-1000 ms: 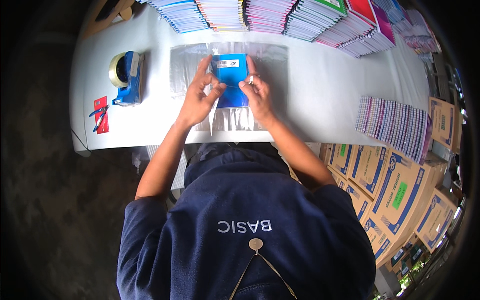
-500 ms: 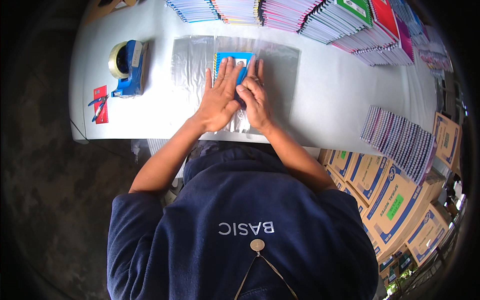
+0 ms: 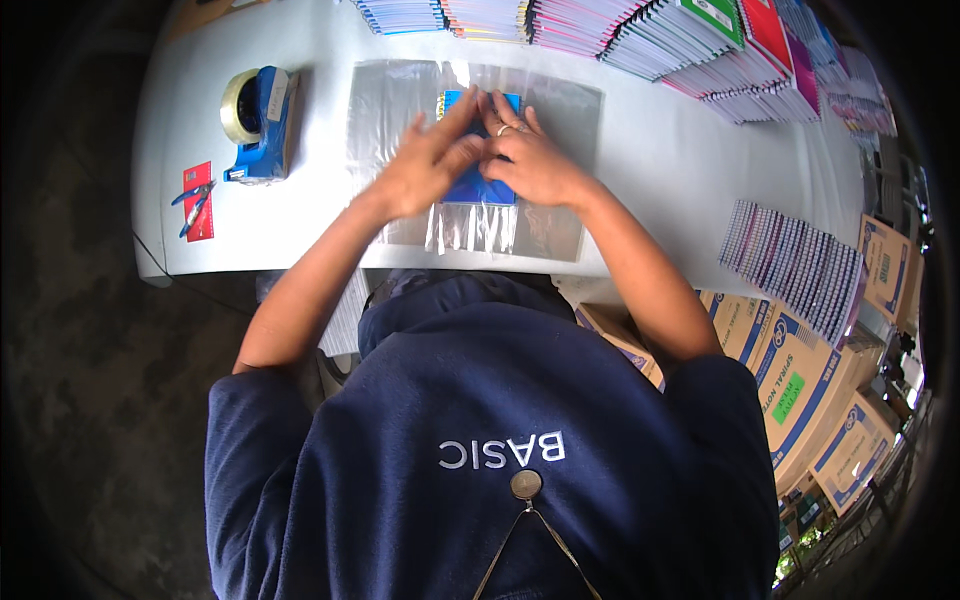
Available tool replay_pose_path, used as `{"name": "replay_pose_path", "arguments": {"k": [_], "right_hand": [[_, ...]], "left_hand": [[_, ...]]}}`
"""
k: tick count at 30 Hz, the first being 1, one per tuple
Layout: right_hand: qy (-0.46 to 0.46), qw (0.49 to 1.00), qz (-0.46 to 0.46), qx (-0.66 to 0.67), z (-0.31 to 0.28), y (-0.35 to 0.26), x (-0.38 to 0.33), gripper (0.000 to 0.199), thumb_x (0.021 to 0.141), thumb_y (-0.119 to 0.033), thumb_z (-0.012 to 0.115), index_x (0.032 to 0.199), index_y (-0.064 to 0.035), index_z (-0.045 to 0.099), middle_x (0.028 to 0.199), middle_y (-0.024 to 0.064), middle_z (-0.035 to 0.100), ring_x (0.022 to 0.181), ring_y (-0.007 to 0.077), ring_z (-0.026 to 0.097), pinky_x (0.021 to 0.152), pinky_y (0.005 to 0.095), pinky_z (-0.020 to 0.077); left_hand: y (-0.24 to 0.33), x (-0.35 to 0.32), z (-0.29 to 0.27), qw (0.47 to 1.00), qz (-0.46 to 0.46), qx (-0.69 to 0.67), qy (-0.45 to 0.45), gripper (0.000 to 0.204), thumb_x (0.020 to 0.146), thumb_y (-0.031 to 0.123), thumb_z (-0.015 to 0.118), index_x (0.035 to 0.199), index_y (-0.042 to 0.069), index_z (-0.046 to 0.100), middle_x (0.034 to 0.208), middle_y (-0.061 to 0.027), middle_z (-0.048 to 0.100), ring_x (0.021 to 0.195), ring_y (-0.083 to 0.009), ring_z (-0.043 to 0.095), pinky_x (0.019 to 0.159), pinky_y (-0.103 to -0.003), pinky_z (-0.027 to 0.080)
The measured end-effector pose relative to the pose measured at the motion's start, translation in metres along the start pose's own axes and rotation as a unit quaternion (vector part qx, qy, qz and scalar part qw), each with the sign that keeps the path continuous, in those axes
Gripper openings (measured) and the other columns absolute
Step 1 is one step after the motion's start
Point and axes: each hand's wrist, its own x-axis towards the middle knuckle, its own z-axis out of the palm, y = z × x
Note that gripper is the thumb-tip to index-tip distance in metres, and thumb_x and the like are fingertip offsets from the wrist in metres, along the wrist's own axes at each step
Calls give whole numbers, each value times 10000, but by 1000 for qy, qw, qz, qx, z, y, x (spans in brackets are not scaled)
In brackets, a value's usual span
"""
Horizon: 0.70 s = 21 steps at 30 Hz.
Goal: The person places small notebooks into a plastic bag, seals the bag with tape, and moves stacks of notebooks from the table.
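Observation:
A blue spiral notebook [image 3: 497, 192] lies within clear plastic film [image 3: 565, 110] on the white table. A crinkled strip of the film reaches past the notebook's near edge. Over its left side is my left hand [image 3: 432, 165], open, fingers stretched out and slightly blurred. My right hand [image 3: 533, 160], with a ring on one finger, rests across the right side and top, its fingers spread. The two hands meet near the notebook's middle and cover much of the cover. Whether the left fingertips press on the film cannot be made out.
A blue tape dispenser [image 3: 265, 140] stands to the left, near blue-handled nippers [image 3: 197, 205] on a red card [image 3: 205, 228]. Rows of spiral notebooks [image 3: 580, 30] line the far edge. Another notebook stack [image 3: 790, 265] sits at the right, beside cardboard cartons [image 3: 800, 400].
My right hand has gone from a curled grip to spread fingers over the notebook. My left hand has lifted and shifted slightly, uncovering the notebook's lower part.

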Motion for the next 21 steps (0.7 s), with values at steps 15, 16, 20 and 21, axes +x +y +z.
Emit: {"name": "replay_pose_path", "arguments": {"k": [15,16,20,21], "right_hand": [[-107,992,62,-7,-15,-10,2,221,831,-246,507,823,-200,723,1547,75,93,1431,271,-13,1067,642,8],[-106,993,59,-10,-17,-12,3,221,831,-246,507,823,-200,723,1547,75,93,1431,271,-13,1067,642,8],[-133,989,61,-31,-24,-20,2,197,815,-178,531,792,-208,725,1548,67,92,1431,268,4,1079,628,19],[-136,988,60,-36,-23,-22,3,192,807,-153,543,791,-212,725,1548,64,93,1432,265,3,1081,623,20]], "left_hand": [[23,-54,49,922,194,252,222,362,712,71,646,1071,69,595,1082,-57,577,1034,-261,518,864,-407,404],[20,-55,51,920,195,253,225,362,712,71,646,1071,69,595,1082,-57,577,1034,-261,518,864,-407,404],[8,-71,51,955,195,213,74,194,710,-3,642,893,55,611,958,-33,617,909,-230,585,771,-336,463],[7,-83,41,975,202,86,12,200,716,-27,647,897,50,609,945,-42,617,884,-223,594,740,-324,472]]}}
